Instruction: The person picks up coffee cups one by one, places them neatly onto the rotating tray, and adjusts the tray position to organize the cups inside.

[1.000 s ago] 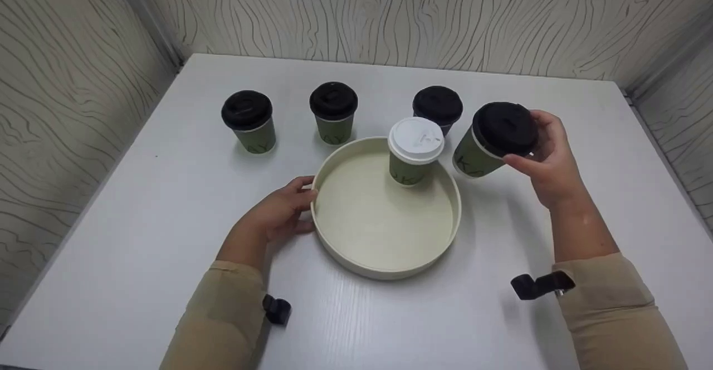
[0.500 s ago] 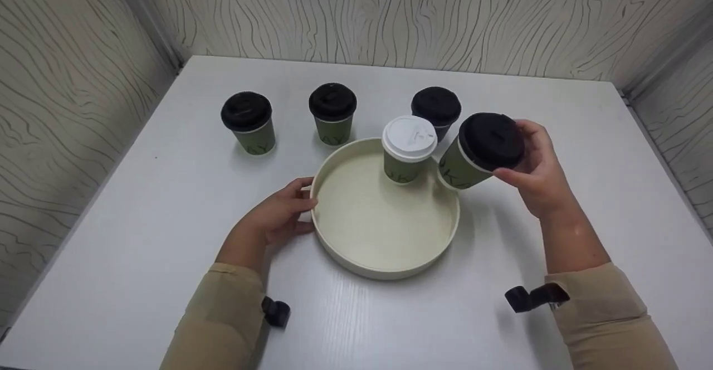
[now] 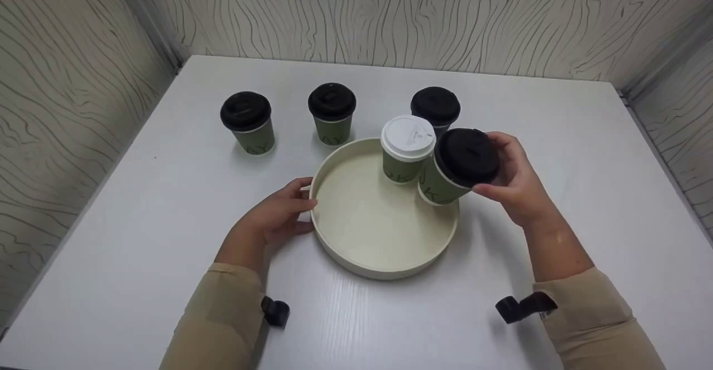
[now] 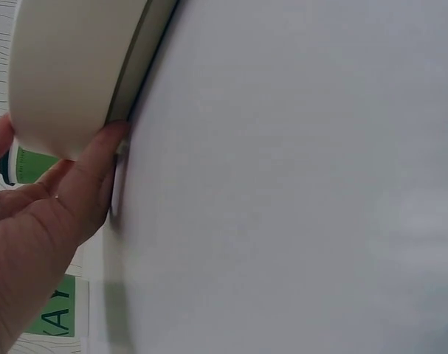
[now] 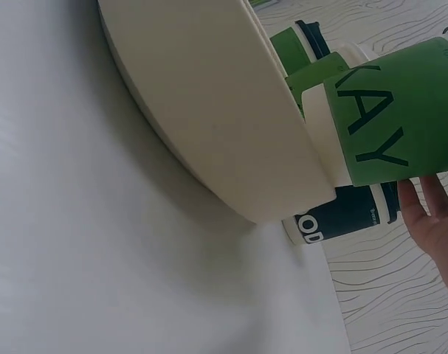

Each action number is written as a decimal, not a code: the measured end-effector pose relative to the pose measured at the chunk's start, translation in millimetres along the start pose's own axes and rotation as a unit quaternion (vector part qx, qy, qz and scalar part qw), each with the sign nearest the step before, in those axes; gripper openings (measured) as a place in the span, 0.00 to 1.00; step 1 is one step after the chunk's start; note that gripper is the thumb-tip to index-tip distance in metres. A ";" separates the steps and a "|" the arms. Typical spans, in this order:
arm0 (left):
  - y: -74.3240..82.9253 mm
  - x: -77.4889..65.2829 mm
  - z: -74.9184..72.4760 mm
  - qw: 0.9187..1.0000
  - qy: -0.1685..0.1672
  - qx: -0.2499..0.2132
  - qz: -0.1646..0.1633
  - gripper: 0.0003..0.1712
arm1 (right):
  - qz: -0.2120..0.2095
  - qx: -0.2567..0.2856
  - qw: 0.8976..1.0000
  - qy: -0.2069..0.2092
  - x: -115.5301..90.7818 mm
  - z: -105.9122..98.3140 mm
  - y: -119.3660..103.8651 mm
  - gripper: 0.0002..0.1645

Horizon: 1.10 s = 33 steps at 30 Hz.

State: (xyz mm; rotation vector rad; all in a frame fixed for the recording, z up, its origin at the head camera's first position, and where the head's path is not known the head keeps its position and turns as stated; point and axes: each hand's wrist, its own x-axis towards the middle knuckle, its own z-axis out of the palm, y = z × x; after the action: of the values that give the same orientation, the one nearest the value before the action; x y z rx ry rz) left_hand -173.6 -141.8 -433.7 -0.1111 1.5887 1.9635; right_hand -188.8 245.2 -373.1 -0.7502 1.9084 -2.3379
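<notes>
My right hand [image 3: 518,189] grips a green paper coffee cup [image 3: 465,158] with a black lid, tilted, over the right side of a round cream tray [image 3: 379,230]. In the right wrist view the cup's base [image 5: 327,136] shows close above the tray's rim, with fingers [image 5: 434,221] along its side. Standing inside the tray at the back is a green coffee cup with a white lid [image 3: 406,139], right beside the held one. At the tray's left edge, my left hand [image 3: 281,211] holds the rim. The left wrist view shows its fingertips against the tray wall [image 4: 69,74].
Behind the tray stands a dark coffee cup [image 3: 435,105] with a black lid, partly hidden; its side reads "OD" in the right wrist view. Two green black-lidded cups [image 3: 332,108] [image 3: 248,119] stand at the back left. Wood-patterned panels [image 3: 356,19] border the white table [image 3: 139,236].
My right hand has carried the black-lidded cup left and toward me, from beside the tray to over it. The white-lidded cup has shifted slightly left. The left hand stays at the rim.
</notes>
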 end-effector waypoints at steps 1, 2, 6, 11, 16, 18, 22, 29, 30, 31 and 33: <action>-0.1 0.3 -0.2 1.000 -0.003 -0.002 0.001 0.33 | 0.002 -0.001 1.000 -0.002 -0.7 0.9 1.4 0.46; 0.1 0.5 -0.1 1.000 -0.002 -0.005 0.000 0.33 | 0.007 -0.003 1.000 -0.002 -1.5 1.4 2.8 0.46; 0.3 0.5 0.1 1.000 -0.007 -0.010 0.002 0.33 | 0.014 -0.011 1.000 -0.010 -5.0 4.2 7.8 0.46; 1.0 -0.8 0.8 1.000 -0.008 -0.017 0.003 0.33 | 0.025 -0.027 0.999 -0.011 -8.2 7.0 13.3 0.46; 1.1 -0.4 0.7 1.000 -0.008 -0.018 0.003 0.33 | 0.030 -0.037 0.999 -0.018 -10.4 6.8 18.3 0.47; 1.0 -0.2 0.6 1.000 -0.007 -0.019 0.004 0.33 | 0.035 -0.042 0.998 -0.017 -10.8 6.8 19.1 0.47; 1.0 -0.5 0.8 1.000 -0.001 -0.017 0.002 0.33 | 0.043 -0.050 0.998 -0.014 -11.3 6.5 19.5 0.47; 1.3 0.1 1.0 1.000 0.018 0.002 -0.009 0.33 | 0.047 -0.065 0.997 -0.018 -12.8 7.3 19.3 0.47; 1.4 0.0 1.0 1.000 0.017 0.003 -0.009 0.33 | 0.048 -0.066 0.997 -0.017 -12.9 7.4 19.6 0.47; 1.5 -0.1 1.0 1.000 0.015 0.003 -0.009 0.33 | 0.049 -0.067 0.996 -0.017 -13.1 7.4 20.0 0.47; 1.6 -0.2 1.1 1.000 0.013 0.001 -0.006 0.34 | 0.052 -0.070 0.996 -0.013 -13.3 7.2 21.3 0.47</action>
State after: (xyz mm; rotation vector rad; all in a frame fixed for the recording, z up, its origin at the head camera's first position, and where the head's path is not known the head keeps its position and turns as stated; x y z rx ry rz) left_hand -173.9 -141.0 -431.9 -0.1468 1.6026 1.9582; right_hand -180.1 237.6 -396.5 -0.6706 2.0641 -2.1424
